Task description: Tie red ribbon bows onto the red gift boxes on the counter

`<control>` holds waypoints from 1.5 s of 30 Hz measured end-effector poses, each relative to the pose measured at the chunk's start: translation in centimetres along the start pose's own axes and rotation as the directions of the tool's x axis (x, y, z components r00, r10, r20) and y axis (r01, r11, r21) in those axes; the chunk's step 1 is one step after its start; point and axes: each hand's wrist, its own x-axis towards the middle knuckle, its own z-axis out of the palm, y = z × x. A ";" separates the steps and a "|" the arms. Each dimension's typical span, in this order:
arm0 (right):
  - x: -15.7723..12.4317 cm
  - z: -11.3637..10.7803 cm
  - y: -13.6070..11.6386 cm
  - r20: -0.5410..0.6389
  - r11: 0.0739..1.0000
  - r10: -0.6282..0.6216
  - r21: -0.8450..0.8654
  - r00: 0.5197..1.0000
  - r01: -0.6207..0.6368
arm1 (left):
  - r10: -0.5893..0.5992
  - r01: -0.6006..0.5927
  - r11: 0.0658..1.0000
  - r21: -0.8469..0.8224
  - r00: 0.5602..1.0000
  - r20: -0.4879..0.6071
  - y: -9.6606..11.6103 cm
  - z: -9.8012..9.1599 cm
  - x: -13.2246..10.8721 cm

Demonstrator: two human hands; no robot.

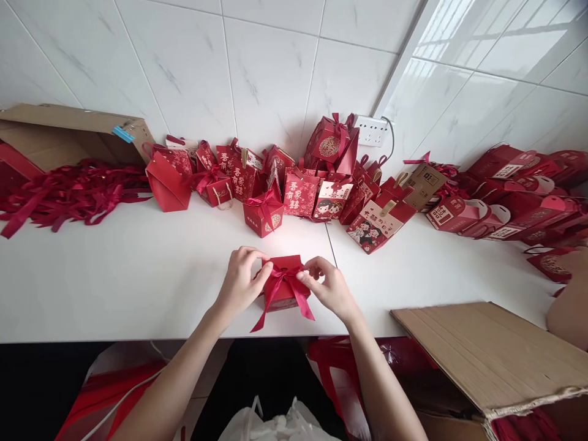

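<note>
In front of me on the white table sits a small red gift box [280, 301] with gold print. A dark red satin ribbon [283, 277] is tied in a bow on its top, and both tails hang over the near side. At the bow's left loop, my left hand [242, 278] is closed, thumb and forefinger pinching the ribbon. My right hand [327, 285] pinches the loop on the other side, its fingers curled. The fingers partly cover both loops. Just behind stands another red box [263, 214] with a bow on it.
Several red gift boxes and bags [301, 193] line the wall. Loose ribbons [78, 193] spill from a cardboard box [68, 131] at left. More red boxes [509, 196] are stacked at right, near another person's arm [569, 306]. An open carton [496, 355] juts in at lower right.
</note>
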 end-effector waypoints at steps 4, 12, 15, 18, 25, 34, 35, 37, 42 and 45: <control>0.8 1.3 -0.2 0.019 0.997 0.056 0.059 0.998 -0.057 | -0.085 0.086 0.996 -0.016 0.992 0.091 0.2 -0.5 -0.8; 1.1 2.1 0.1 0.019 0.905 0.272 0.335 0.962 -0.263 | -0.334 0.341 0.886 -0.314 0.939 0.077 1.4 0.6 -2.1; 0.9 2.3 -0.1 -0.016 0.899 0.300 0.339 0.954 -0.277 | -0.404 0.388 0.839 -0.381 0.914 0.040 1.3 1.1 -2.2; 0.6 2.7 0.1 -0.031 0.887 0.309 0.370 0.951 -0.276 | -0.450 0.420 0.811 -0.407 0.893 0.025 1.3 1.5 -2.4; -0.1 4.5 0.8 -0.065 0.799 0.329 0.551 0.942 -0.241 | -0.455 0.427 0.830 -0.360 0.890 0.007 1.3 2.1 -2.9; 0.2 4.2 1.8 0.024 0.761 0.341 0.580 0.940 -0.291 | -0.460 0.445 0.806 -0.391 0.886 0.062 0.7 2.6 -2.5; 0.2 3.8 1.7 0.035 0.770 0.341 0.563 0.939 -0.300 | -0.456 0.445 0.804 -0.395 0.887 0.073 0.7 2.5 -2.5; -0.2 2.9 1.4 -0.066 0.839 0.315 0.486 0.947 -0.246 | -0.439 0.442 0.800 -0.406 0.892 0.105 0.7 2.4 -2.5; -1.9 2.4 -0.8 -0.220 0.894 -0.427 -0.247 0.877 0.374 | -0.382 0.403 0.774 -0.489 0.912 0.147 0.5 1.9 -2.5; -2.7 3.7 -1.2 0.060 0.676 -0.640 -0.428 0.766 0.600 | -0.372 0.392 0.769 -0.505 0.917 0.145 0.3 2.0 -2.3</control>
